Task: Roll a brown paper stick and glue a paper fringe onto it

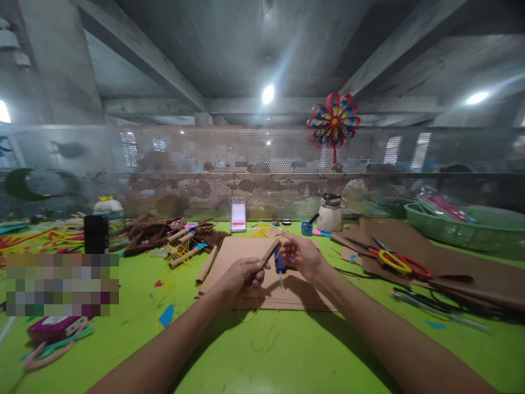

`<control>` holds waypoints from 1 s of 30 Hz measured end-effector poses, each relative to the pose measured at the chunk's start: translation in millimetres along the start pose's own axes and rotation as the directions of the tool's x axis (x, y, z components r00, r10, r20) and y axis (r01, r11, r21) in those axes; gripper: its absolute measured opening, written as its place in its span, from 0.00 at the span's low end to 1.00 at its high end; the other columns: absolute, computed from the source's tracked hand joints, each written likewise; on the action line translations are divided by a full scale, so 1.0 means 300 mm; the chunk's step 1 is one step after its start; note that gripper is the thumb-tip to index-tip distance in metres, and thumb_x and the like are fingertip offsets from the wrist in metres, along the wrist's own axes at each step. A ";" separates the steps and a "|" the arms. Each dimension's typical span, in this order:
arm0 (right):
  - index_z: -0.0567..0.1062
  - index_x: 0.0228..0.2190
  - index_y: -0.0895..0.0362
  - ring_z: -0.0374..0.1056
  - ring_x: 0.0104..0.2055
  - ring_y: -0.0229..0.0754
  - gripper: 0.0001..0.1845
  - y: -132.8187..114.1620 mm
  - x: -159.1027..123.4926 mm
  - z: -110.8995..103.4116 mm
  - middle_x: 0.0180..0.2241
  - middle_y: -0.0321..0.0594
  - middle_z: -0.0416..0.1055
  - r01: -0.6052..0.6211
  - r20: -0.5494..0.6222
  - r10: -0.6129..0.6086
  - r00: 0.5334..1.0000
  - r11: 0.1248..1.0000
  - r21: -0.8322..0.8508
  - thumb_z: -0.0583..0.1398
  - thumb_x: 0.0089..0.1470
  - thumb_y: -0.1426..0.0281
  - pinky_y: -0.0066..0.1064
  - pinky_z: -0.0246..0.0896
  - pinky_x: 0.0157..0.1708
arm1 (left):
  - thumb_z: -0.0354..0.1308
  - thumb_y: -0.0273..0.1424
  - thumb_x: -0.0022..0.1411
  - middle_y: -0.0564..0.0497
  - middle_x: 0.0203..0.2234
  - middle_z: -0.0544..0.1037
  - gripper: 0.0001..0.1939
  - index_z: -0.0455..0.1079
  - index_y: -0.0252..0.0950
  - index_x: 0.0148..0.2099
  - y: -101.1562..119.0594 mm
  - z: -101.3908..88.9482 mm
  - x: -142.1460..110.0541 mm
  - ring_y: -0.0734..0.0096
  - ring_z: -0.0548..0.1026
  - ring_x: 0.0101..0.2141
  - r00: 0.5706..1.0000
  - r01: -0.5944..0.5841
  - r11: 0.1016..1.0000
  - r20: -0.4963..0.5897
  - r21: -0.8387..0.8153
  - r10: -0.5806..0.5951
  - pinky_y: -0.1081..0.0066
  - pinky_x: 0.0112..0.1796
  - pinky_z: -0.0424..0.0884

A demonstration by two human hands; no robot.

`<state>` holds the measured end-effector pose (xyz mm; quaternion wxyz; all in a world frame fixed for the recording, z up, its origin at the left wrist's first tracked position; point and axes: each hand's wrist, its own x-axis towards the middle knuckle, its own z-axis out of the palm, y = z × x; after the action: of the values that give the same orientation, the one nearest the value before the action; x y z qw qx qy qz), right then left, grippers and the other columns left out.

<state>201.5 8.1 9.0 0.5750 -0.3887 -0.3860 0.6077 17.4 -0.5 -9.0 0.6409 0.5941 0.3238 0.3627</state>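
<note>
My left hand (249, 273) is closed around the lower end of a brown paper roll (269, 252), which tilts up toward the right. My right hand (302, 256) is beside the roll's upper end, its fingers curled together; anything between them is too small to make out. Under my hands lies a stack of brown cardboard sheets (235, 251). A blue glue gun (280, 264), its clear stick pointing toward me, lies on the sheets between my hands, partly hidden by the roll and my right hand.
More brown paper rolls (207, 264) with yellow thread lie left of the sheets. Red-and-yellow-handled scissors (404, 265) rest on brown paper (471, 268) at right. A green basket (463, 230), a white jug (330, 214) and a phone (238, 216) stand along the back.
</note>
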 end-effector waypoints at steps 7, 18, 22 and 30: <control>0.69 0.21 0.61 0.60 0.20 0.32 0.21 0.057 -0.038 0.067 0.19 0.37 0.67 0.236 0.100 -0.214 0.972 0.899 -0.369 0.62 0.41 0.53 0.24 0.55 0.19 | 0.55 0.34 0.54 0.54 0.20 0.63 0.11 0.66 0.30 0.35 0.010 0.002 -0.006 0.82 0.57 0.18 0.998 0.006 0.987 0.058 -0.160 0.004 0.79 0.17 0.45; 0.71 0.21 0.59 0.63 0.23 0.39 0.12 0.101 -0.055 0.086 0.18 0.37 0.68 0.370 0.102 -0.364 0.926 0.821 -0.436 0.64 0.38 0.62 0.29 0.56 0.23 | 0.55 0.32 0.54 0.50 0.23 0.69 0.08 0.67 0.32 0.35 -0.003 0.021 -0.009 0.77 0.64 0.21 0.986 -0.064 0.991 0.147 -0.122 0.082 0.75 0.23 0.58; 0.70 0.21 0.59 0.61 0.23 0.37 0.12 0.101 -0.064 0.096 0.18 0.36 0.67 0.341 0.084 -0.340 0.937 0.831 -0.439 0.63 0.38 0.64 0.28 0.54 0.23 | 0.51 0.41 0.58 0.51 0.21 0.67 0.15 0.65 0.32 0.34 -0.004 0.029 -0.010 0.78 0.62 0.20 0.995 -0.021 0.989 0.091 -0.147 0.035 0.77 0.20 0.56; 0.70 0.21 0.62 0.60 0.24 0.33 0.15 0.047 -0.078 0.088 0.22 0.39 0.68 0.171 0.189 -0.118 0.975 0.940 -0.295 0.62 0.40 0.61 0.24 0.52 0.22 | 0.48 0.39 0.61 0.62 0.13 0.48 0.14 0.62 0.33 0.31 0.007 -0.009 0.015 0.83 0.46 0.14 0.989 0.097 0.963 0.137 -0.251 -0.064 0.82 0.14 0.41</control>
<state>172.7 -16.5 7.3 0.5156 -0.3917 -0.5512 0.5263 17.2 4.9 -7.0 0.7459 0.5145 0.2564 0.3365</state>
